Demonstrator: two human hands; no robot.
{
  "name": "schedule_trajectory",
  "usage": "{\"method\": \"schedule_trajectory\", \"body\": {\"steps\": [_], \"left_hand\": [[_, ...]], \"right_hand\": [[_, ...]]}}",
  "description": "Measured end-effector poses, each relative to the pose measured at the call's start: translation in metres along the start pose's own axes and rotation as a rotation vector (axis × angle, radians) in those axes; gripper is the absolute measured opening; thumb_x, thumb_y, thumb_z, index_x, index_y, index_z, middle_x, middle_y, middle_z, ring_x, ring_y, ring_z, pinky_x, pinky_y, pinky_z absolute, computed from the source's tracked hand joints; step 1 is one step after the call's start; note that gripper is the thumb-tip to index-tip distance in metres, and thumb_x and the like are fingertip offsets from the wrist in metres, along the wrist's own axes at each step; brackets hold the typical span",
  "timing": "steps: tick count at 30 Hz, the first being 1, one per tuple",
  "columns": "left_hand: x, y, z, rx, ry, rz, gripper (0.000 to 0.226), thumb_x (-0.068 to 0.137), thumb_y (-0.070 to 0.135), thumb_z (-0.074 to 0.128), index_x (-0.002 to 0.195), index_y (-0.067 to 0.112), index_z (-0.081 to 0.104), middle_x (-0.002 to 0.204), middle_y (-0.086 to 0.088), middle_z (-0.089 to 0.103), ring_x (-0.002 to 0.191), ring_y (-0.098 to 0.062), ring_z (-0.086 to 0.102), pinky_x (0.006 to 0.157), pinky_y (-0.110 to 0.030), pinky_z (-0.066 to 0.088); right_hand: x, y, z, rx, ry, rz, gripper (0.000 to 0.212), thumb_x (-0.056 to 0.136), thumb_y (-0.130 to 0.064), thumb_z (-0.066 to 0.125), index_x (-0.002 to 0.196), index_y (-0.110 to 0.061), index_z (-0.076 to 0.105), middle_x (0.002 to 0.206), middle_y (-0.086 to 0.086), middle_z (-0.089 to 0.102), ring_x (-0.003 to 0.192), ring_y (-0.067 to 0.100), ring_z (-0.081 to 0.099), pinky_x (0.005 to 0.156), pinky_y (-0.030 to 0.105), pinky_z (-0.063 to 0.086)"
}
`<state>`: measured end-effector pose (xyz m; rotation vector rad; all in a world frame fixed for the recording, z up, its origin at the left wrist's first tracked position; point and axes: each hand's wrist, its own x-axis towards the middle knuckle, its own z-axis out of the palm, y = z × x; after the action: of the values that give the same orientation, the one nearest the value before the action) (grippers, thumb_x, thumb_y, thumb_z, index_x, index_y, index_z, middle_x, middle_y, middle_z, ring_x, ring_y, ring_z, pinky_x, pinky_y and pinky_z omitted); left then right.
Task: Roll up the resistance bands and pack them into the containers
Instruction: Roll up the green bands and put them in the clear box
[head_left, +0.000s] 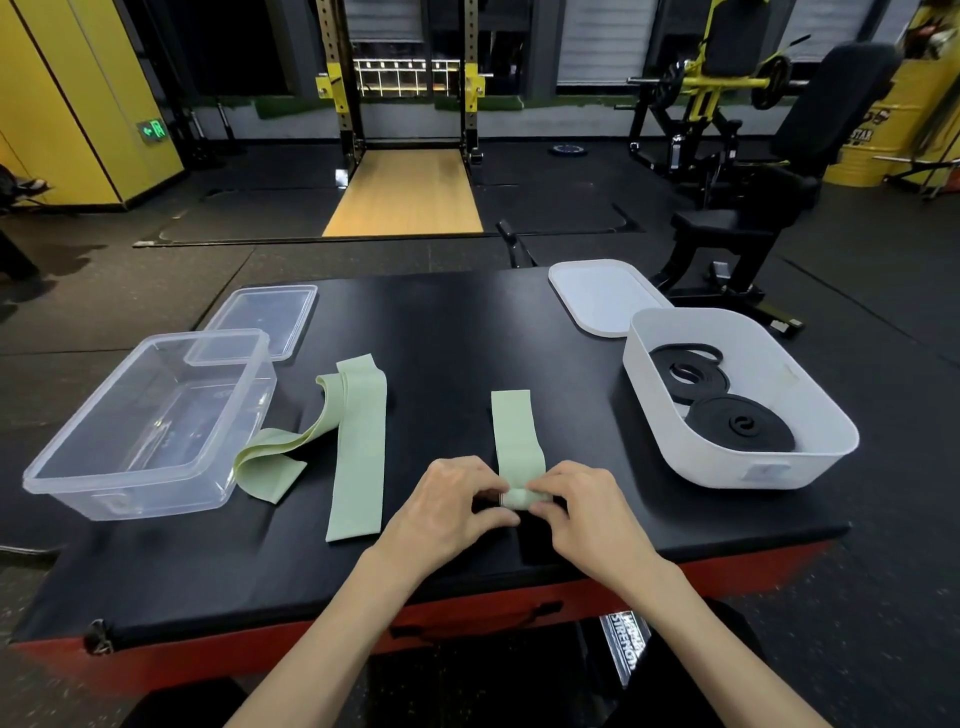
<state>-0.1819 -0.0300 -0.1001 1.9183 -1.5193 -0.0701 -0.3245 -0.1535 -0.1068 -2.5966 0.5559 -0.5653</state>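
Note:
A pale green resistance band (514, 431) lies flat on the black padded table, its near end curled into a small roll. My left hand (447, 512) and my right hand (582, 512) pinch that roll from either side. Two more green bands lie to the left: a long flat band (359, 452) and a twisted band (283, 454) touching the clear plastic container (67, 457), which holds nothing. The white container (675, 447) at the right holds two coiled black bands (737, 426).
A clear lid (270, 317) lies behind the clear container, and a white lid (602, 296) behind the white one. The table (441, 322) has a red front edge near me. Gym machines, a squat rack and a bench stand beyond.

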Motion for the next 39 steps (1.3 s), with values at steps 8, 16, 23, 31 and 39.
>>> {"method": "schedule_trajectory", "body": {"steps": [8, 16, 23, 31, 39], "left_hand": [[0.005, -0.002, 0.0, 0.012, -0.001, -0.016, 0.021, 0.081, 0.03, 0.067, 0.089, 0.012, 0.075, 0.077, -0.002, 0.069, 0.069, -0.017, 0.063, 0.068, -0.017, 0.042], [0.011, -0.003, 0.0, 0.066, -0.039, -0.031, 0.03, 0.087, 0.037, 0.06, 0.088, 0.011, 0.075, 0.077, -0.008, 0.068, 0.073, -0.023, 0.061, 0.073, -0.035, 0.048], [0.009, 0.0, 0.005, 0.105, 0.02, 0.068, 0.017, 0.076, 0.017, 0.076, 0.093, 0.013, 0.073, 0.087, 0.0, 0.065, 0.074, -0.017, 0.062, 0.068, -0.028, 0.051], [0.014, -0.004, 0.008, 0.085, 0.025, 0.023, 0.017, 0.072, 0.016, 0.077, 0.088, 0.011, 0.074, 0.075, -0.002, 0.067, 0.066, -0.017, 0.061, 0.067, -0.021, 0.043], [0.02, -0.002, 0.005, 0.054, 0.033, -0.02, 0.013, 0.083, 0.015, 0.069, 0.094, 0.008, 0.075, 0.084, -0.008, 0.07, 0.076, -0.024, 0.063, 0.076, -0.028, 0.043]], "right_hand": [[0.0, -0.004, -0.007, -0.03, 0.034, -0.013, 0.017, 0.084, -0.019, 0.07, 0.101, -0.016, 0.071, 0.095, -0.004, 0.062, 0.092, 0.016, 0.057, 0.077, 0.022, 0.043], [0.009, -0.002, -0.006, -0.064, -0.013, -0.067, 0.016, 0.08, -0.008, 0.071, 0.095, -0.012, 0.076, 0.095, 0.001, 0.067, 0.088, 0.024, 0.059, 0.075, 0.031, 0.047], [0.023, 0.0, -0.014, -0.067, -0.124, -0.067, 0.022, 0.087, -0.015, 0.065, 0.107, -0.016, 0.073, 0.103, 0.0, 0.065, 0.092, 0.021, 0.056, 0.08, 0.025, 0.042], [0.023, 0.003, -0.01, -0.061, -0.129, -0.077, 0.023, 0.094, -0.018, 0.056, 0.11, -0.017, 0.072, 0.105, -0.002, 0.059, 0.096, 0.019, 0.054, 0.079, 0.028, 0.045], [0.018, 0.003, -0.011, -0.07, -0.08, -0.101, 0.025, 0.083, -0.013, 0.069, 0.108, -0.016, 0.07, 0.107, -0.006, 0.06, 0.099, 0.015, 0.052, 0.081, 0.024, 0.043]]}}
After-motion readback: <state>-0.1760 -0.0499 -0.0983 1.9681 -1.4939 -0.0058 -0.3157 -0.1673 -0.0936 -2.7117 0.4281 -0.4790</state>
